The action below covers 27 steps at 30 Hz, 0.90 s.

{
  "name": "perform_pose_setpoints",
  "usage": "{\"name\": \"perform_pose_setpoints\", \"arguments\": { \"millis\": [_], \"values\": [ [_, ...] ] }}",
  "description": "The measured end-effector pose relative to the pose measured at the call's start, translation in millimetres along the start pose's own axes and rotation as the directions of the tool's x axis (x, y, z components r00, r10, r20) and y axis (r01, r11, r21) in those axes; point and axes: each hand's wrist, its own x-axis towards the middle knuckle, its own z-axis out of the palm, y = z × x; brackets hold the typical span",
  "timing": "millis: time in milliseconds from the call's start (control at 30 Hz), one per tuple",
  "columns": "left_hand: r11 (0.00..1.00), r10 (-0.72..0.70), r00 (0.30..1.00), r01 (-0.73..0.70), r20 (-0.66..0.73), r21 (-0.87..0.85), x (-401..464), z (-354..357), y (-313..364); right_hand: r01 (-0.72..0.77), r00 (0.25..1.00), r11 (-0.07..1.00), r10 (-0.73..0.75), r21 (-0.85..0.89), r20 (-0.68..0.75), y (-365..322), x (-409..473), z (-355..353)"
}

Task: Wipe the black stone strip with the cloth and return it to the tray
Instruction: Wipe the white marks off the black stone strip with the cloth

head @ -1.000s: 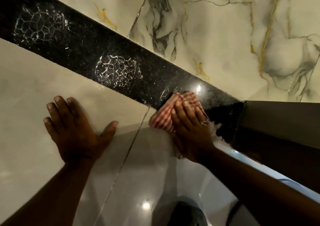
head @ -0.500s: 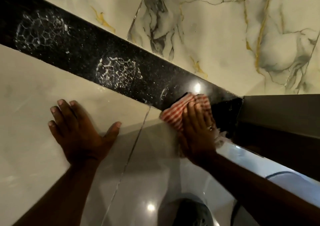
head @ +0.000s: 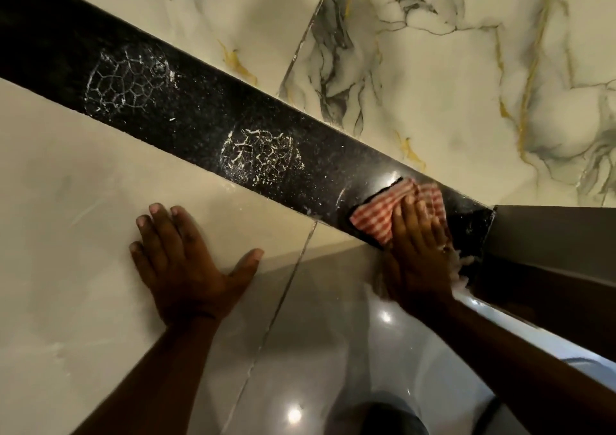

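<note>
A black speckled stone strip [head: 206, 114] runs diagonally from upper left to right across the floor. Two white web-like residue patches mark it, one [head: 128, 82] at the left and one [head: 263, 156] near the middle. My right hand [head: 416, 251] lies flat on a red-and-white checked cloth [head: 383, 216], pressing it on the strip's right end. White foam [head: 461, 263] clings beside that hand. My left hand [head: 183, 261] rests flat with spread fingers on the cream tile below the strip. No tray is in view.
Marble tiles with grey and gold veins [head: 433, 67] lie beyond the strip. Glossy cream tiles [head: 66, 251] with a grout line [head: 283, 301] lie on the near side. A dark brown panel [head: 550, 234] meets the strip's right end.
My right hand has slid the cloth up and right, fully onto the strip's right end. My left hand stays planted on the tile. The camera view has shifted.
</note>
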Motion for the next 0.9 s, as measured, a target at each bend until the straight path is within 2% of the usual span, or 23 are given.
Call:
{"name": "perform_pose_setpoints", "arguments": {
  "millis": [100,167,300,333,367,433,533,600,700,800,867,900],
  "values": [
    [1.000,0.007,1.000,-0.006,-0.024,0.018,-0.3,3.5,-1.9,0.152,0.982,0.988,-0.155,0.040,0.110,-40.2,-15.2,14.8],
    [1.000,0.013,0.999,-0.013,-0.035,0.016,-1.0,3.8,-1.8,0.208,0.972,0.978,-0.209,0.020,0.111,-60.2,-3.4,20.0],
    [0.999,0.012,1.000,-0.012,-0.021,0.032,-0.4,2.9,-1.3,0.334,0.936,0.941,-0.326,-0.046,0.130,-47.6,52.0,7.8],
    [0.999,0.011,1.000,-0.011,-0.014,0.032,-0.4,1.7,-0.4,0.327,0.938,0.944,-0.319,-0.041,0.137,-35.4,65.0,2.1],
    [1.000,0.008,1.000,-0.008,-0.010,0.028,-0.1,0.5,0.5,0.286,0.951,0.957,-0.279,-0.039,0.134,-23.6,74.8,-2.6],
    [1.000,0.006,1.000,-0.006,-0.013,0.018,0.7,-0.3,1.1,0.109,0.991,0.994,-0.106,-0.032,0.087,-4.1,79.5,-7.9],
    [1.000,0.010,1.000,-0.010,-0.026,0.016,-0.6,1.4,-1.2,-0.174,0.980,0.984,0.176,0.023,-0.093,12.1,52.1,-8.8],
    [0.999,0.020,0.998,-0.018,-0.052,0.028,-1.1,3.7,-1.4,-0.207,0.975,0.977,0.210,0.043,-0.069,6.3,22.7,-6.0],
    [0.999,0.029,0.997,-0.026,-0.074,0.040,-0.1,6.7,-3.6,0.036,0.998,0.999,-0.038,0.040,0.044,-25.5,-7.7,7.4],
    [0.998,0.035,0.996,-0.031,-0.079,0.054,-0.9,7.4,-3.7,0.295,0.950,0.955,-0.289,-0.039,0.117,-40.0,27.2,11.0],
    [0.998,0.036,0.996,-0.031,-0.078,0.062,-0.4,6.3,-3.4,0.393,0.913,0.915,-0.378,-0.090,0.152,-37.8,68.9,6.2],
    [0.998,0.035,0.997,-0.030,-0.072,0.059,-0.4,5.3,-2.3,0.382,0.918,0.920,-0.367,-0.091,0.150,-34.0,85.6,1.8]
  ]
}}
